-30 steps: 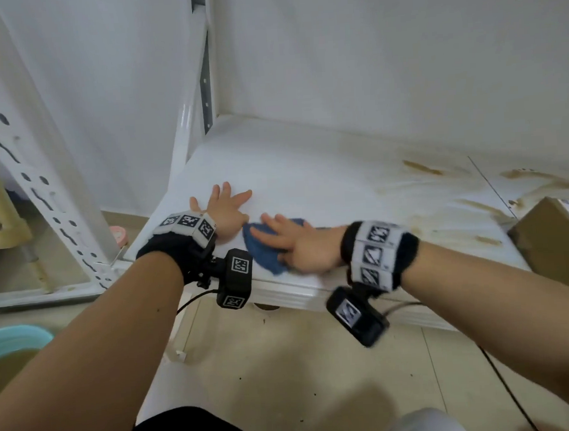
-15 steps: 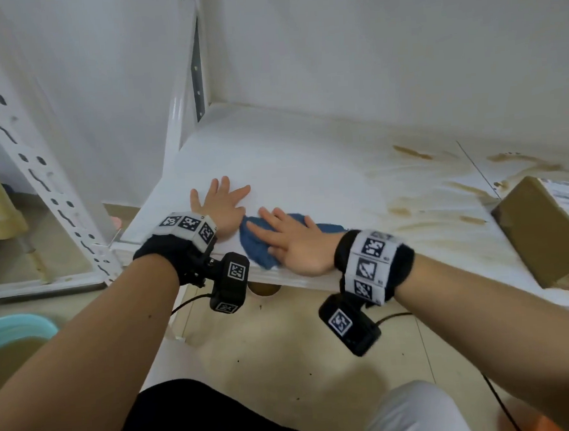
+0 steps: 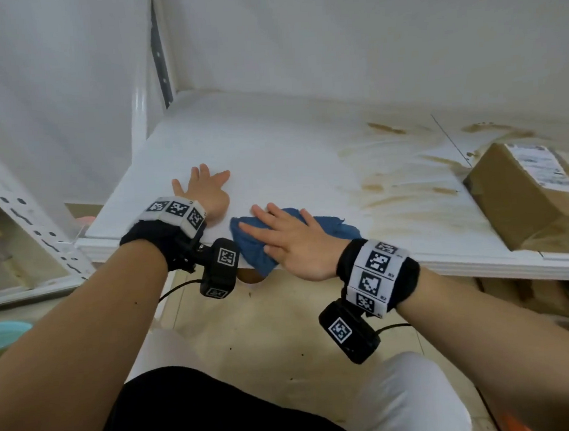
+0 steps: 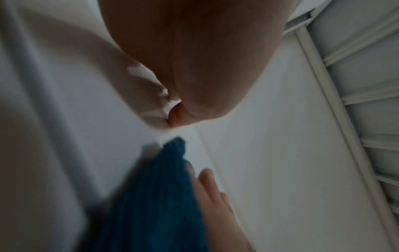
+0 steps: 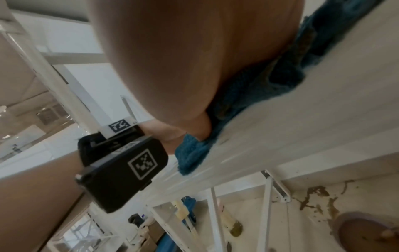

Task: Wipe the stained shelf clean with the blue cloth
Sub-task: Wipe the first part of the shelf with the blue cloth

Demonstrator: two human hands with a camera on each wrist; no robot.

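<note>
right hand (image 3: 295, 244) flat, fingers (image 3: 263, 215) straight, pressing blue cloth (image 3: 334, 227) beneath; left hand (image 3: 205, 190) apparently splayed on shelf (image 3: 289, 148)

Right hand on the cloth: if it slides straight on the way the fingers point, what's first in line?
Likely the left hand; the right hand points that way across the cloth. Depth is unclear.

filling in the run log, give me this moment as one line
right hand flat on blue cloth, front edge of shelf | left hand flat on shelf | brown stains unwiped
</note>
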